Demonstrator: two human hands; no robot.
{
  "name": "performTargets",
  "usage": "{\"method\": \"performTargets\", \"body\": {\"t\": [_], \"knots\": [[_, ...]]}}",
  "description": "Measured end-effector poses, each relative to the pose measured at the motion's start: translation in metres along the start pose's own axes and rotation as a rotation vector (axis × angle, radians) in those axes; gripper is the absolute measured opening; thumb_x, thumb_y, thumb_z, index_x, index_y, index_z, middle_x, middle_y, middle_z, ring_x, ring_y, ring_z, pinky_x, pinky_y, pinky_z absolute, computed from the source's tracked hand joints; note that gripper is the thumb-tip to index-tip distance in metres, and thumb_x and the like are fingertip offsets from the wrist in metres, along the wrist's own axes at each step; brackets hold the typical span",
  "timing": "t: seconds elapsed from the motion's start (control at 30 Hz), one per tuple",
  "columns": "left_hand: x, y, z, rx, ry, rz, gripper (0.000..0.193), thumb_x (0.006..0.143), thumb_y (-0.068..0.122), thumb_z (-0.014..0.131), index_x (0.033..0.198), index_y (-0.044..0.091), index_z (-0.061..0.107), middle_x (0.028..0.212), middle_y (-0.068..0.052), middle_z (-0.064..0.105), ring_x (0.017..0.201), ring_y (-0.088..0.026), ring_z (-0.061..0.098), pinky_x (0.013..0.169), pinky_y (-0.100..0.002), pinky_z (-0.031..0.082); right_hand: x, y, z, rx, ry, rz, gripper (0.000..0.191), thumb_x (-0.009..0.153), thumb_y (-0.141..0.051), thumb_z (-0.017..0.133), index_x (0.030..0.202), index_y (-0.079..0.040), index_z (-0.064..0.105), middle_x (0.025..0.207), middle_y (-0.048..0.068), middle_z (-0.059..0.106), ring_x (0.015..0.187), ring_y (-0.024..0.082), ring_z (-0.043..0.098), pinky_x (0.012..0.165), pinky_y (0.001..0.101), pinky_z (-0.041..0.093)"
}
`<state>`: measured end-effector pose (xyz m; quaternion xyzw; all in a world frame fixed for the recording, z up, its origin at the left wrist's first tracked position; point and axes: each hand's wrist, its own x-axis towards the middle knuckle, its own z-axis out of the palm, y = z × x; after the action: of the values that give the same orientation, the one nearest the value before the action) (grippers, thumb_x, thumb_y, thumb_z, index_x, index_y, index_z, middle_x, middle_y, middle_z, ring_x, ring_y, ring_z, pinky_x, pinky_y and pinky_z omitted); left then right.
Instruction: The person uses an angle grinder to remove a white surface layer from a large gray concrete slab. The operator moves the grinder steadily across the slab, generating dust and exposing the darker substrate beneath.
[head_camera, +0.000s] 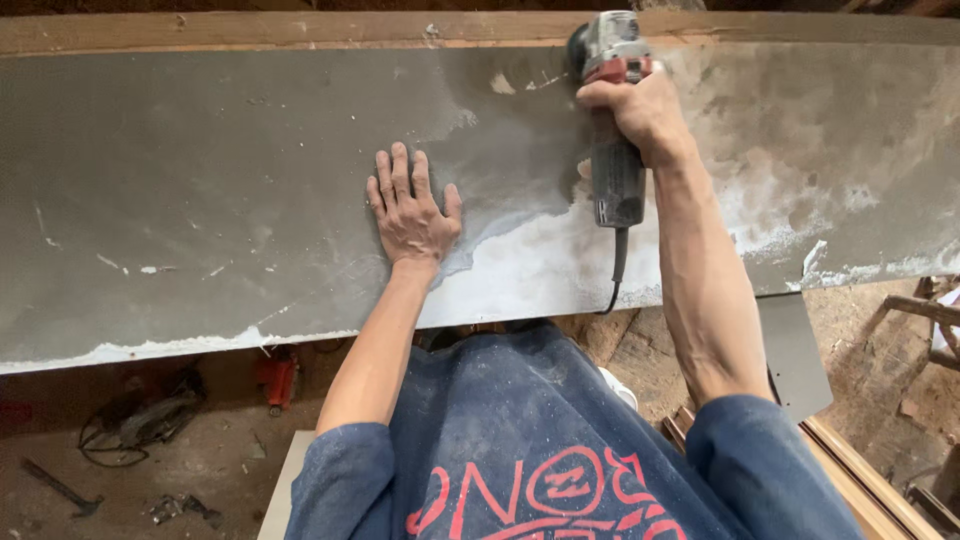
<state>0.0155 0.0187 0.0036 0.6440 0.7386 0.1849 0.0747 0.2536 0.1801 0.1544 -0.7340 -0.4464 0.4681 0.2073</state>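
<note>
A long grey board (200, 180) lies across the view, dusted white on its right part and near edge. My left hand (410, 210) rests flat on it with fingers spread, pressing near the middle. My right hand (640, 115) grips a grey and red angle grinder (610, 120), whose head sits at the board's far edge. The grinder's black cord (617, 270) hangs down over the board's near edge. White dust (540, 260) covers the board between my two hands.
A wooden beam (250, 30) runs along the board's far side. On the dirt floor below lie a hammer (60, 488), a coiled black cable (135, 425) and a red tool (278, 378). A grey panel (795, 350) and wooden strips (860, 480) stand at right.
</note>
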Motion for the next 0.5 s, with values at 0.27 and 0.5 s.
{"method": "performTargets", "body": {"t": [0.27, 0.5], "knots": [[0.002, 0.0, -0.003, 0.008, -0.017, -0.004, 0.069, 0.093, 0.042, 0.066, 0.15, 0.008, 0.05, 0.162, -0.017, 0.037, 0.153, -0.038, 0.028, 0.124, -0.058, 0.025, -0.003, -0.028, 0.09, -0.387, -0.039, -0.133, 0.09, 0.062, -0.047, 0.09, 0.124, 0.005, 0.052, 0.108, 0.018, 0.07, 0.097, 0.025, 0.071, 0.087, 0.0348, 0.057], [0.002, -0.001, -0.003, 0.006, 0.001, 0.012, 0.069, 0.093, 0.042, 0.066, 0.15, 0.007, 0.05, 0.163, -0.018, 0.037, 0.154, -0.039, 0.028, 0.124, -0.059, 0.025, -0.004, -0.027, 0.081, -0.376, -0.046, -0.105, 0.091, 0.06, -0.05, 0.086, 0.123, 0.006, 0.052, 0.106, 0.018, 0.071, 0.094, 0.025, 0.073, 0.085, 0.0345, 0.059]]}}
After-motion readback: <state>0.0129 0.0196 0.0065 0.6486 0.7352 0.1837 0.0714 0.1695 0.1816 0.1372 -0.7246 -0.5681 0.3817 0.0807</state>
